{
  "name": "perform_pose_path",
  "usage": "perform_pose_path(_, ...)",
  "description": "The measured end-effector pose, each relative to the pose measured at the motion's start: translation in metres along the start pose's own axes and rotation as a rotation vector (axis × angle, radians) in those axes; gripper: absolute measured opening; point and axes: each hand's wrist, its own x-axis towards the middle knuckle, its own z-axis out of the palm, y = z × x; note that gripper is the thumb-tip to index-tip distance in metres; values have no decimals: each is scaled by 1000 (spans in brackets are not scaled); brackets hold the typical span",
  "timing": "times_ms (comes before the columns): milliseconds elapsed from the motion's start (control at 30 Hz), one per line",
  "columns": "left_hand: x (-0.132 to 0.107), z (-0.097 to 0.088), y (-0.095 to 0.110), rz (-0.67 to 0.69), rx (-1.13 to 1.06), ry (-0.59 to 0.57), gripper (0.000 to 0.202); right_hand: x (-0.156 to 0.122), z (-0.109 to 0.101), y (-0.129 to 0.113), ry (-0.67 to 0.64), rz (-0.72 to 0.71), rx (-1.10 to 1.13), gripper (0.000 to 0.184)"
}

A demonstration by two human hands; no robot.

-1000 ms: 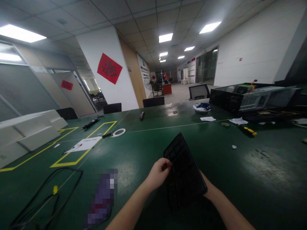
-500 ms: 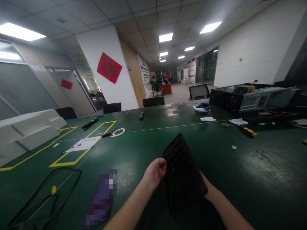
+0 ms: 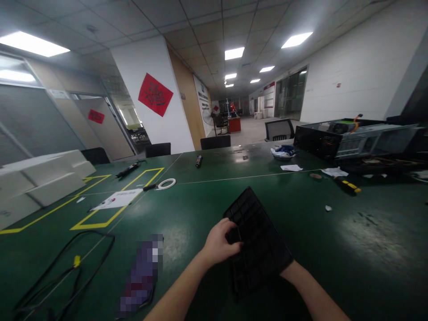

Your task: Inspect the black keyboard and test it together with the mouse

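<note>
A flat black gridded panel [image 3: 261, 240] is held tilted above the green table [image 3: 207, 200], close in front of me. My left hand [image 3: 219, 243] has its fingers curled onto the panel's left edge and top face. My right hand is hidden beneath the panel; only its wrist and forearm [image 3: 301, 285] show at the lower right, where it seems to support the panel from below.
Black cables [image 3: 56, 272] lie at the lower left. A yellow-taped rectangle with a paper sheet [image 3: 117, 199] and a white tape ring [image 3: 166, 183] sit left of centre. White foam blocks [image 3: 40, 183] stand far left. An open computer case [image 3: 354, 136], a yellow-handled tool [image 3: 347, 185] and paper scraps lie right.
My left hand has moved from the panel's edge onto its face, and the panel has tipped flatter and shifted slightly lower. The view has turned a little to the left.
</note>
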Motion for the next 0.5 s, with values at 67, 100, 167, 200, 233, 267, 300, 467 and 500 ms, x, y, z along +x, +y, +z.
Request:
perform_pose_path(67,7,-15,-10,-69,82,92,29,1,-2,0,-89,-140,-235,40)
perform_pose_path(100,13,-27,-19,-135,129,147,28,1,-3,-2,-124,-170,-351,41)
perform_pose_path(167,24,-54,-41,-331,240,226,31,-2,-4,-9,-153,-143,-523,46)
perform_pose_path(200,30,-69,-54,-454,305,232,34,-4,-3,-13,-153,-101,-574,48)
perform_pose_path(233,34,-82,-67,-568,370,212,39,-6,-3,-17,-154,-59,-625,49)
perform_pose_path(267,37,-93,-81,-688,432,189,44,-8,-1,-22,-156,-21,-659,49)
perform_pose_path(300,39,-102,-93,-772,500,182,48,-11,0,-26,-162,7,-673,48)
perform_pose_path(467,33,-112,-136,-948,564,130,52,-13,6,-32,-187,43,-692,48)
perform_pose_path(500,32,-111,-140,-947,541,141,51,-12,6,-30,-188,33,-689,48)
